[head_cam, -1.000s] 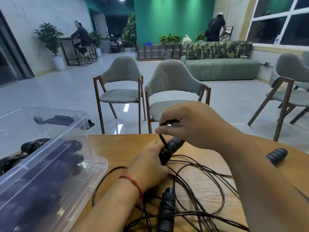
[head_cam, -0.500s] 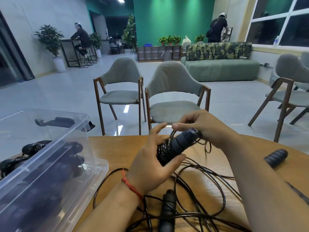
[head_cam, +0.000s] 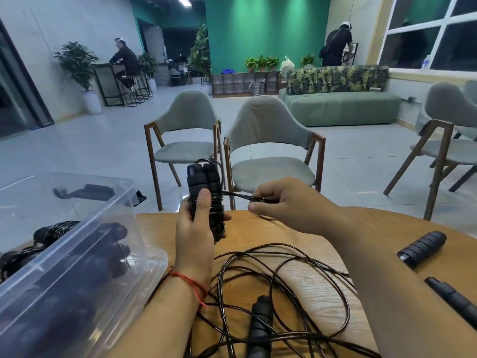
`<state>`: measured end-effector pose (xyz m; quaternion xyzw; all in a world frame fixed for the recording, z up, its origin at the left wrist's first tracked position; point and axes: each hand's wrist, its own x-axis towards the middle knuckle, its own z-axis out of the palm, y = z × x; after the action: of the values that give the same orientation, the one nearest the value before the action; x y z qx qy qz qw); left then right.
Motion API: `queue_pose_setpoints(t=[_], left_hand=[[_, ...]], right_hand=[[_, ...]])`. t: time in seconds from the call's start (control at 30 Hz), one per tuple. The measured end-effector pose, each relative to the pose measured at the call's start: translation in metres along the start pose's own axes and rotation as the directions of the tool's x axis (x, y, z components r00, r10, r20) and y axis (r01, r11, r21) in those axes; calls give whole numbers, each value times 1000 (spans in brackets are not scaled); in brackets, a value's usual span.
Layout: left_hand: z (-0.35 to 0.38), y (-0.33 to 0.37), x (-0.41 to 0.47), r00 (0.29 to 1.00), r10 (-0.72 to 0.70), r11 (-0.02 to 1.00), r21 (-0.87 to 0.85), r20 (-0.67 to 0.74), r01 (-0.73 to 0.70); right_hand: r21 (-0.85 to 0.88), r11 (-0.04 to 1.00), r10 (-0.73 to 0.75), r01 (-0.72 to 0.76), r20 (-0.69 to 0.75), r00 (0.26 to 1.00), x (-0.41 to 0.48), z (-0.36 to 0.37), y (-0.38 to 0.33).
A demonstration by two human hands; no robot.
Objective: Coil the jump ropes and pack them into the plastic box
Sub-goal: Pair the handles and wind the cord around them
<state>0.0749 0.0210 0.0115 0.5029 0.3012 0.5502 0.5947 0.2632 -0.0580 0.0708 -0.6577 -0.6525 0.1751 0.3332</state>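
Left hand [head_cam: 196,228]: one; clenched around the paired handles [head_cam: 204,187], thumb pressed on the front, holding them upright above the table's far edge.
Right hand [head_cam: 278,202]: one; thumb and fingers pinch the cord [head_cam: 240,196], drawn sideways from the wraps on the handles.
Paired handles: two, black, side by side, a few turns of cord around their middle.
Loose cord [head_cam: 271,280]: one black tangle of overlapping loops on the table [head_cam: 309,282], in front of the person.
Single handles: three on the table; one [head_cam: 259,324] in the tangle, two at the right, a ribbed one [head_cam: 423,249] and a slimmer one [head_cam: 451,298].
Plastic box [head_cam: 77,254]: one, clear, tilted at the table's left; dark rope bundles inside, number unreadable through the plastic.
Wrist string [head_cam: 191,282]: one, red, on the left wrist.
Obstructions: the right forearm crosses the table and hides where the cord runs towards the right-hand handles; the left forearm lies over the tangle's left side.
Chairs: two grey ones [head_cam: 185,130] [head_cam: 271,140] directly across the table, more at the right.
Sofa [head_cam: 340,104]: one, green.
Other people: two, far back.
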Motion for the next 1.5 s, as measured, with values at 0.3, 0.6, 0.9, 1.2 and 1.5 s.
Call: queue_pose_setpoints(t=[0.3, 0.6, 0.9, 1.2, 1.5], left_hand=[[-1, -1, 0, 994, 107, 972, 210, 8, -106], [-1, -16, 1, 956, 228, 771, 566, 184, -293], [2, -21, -10, 888, 294, 188, 890, 353, -416], [1, -15, -11, 930, 215, 165, 927, 299, -337], [0, -10, -25, 746, 129, 453, 630, 654, -630]], right_hand=[[-189, 978, -96, 92, -9, 995, -6, -3, -21], [-470, 871, -151, 144, 21, 988, -12, -5, -31], [-501, 851, -127, 160, 99, 987, -15, -12, -32], [-579, 794, -181, 184, 63, 981, -22, -21, -47], [-392, 909, -245, 142, -226, 943, -14, -30, -29]])
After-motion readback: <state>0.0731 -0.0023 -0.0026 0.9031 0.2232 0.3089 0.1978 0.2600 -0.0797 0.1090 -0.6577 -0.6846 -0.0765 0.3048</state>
